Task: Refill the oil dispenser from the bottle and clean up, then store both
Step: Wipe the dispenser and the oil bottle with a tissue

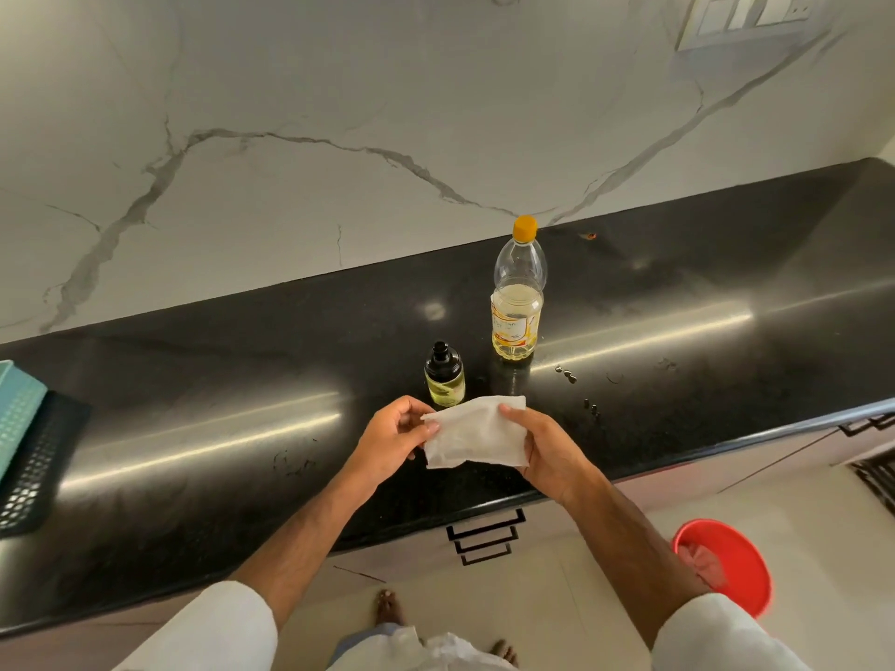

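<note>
A clear plastic oil bottle point(517, 297) with a yellow cap stands upright on the black countertop point(242, 380), about a third full of pale oil. In front of it and to its left stands a small glass oil dispenser point(444, 377) with a black top and yellow oil inside. Both my hands hold a white paper tissue point(477, 435) above the counter's front edge, just in front of the dispenser. My left hand point(392, 440) pinches its left edge. My right hand point(545, 450) grips its right side, thumb on top.
Oil drops point(566, 375) and smears lie on the counter right of the bottle. A teal and black perforated mat point(29, 452) sits at the far left. A red bucket point(726, 564) stands on the floor at right. Drawer handles point(484, 535) are below the counter.
</note>
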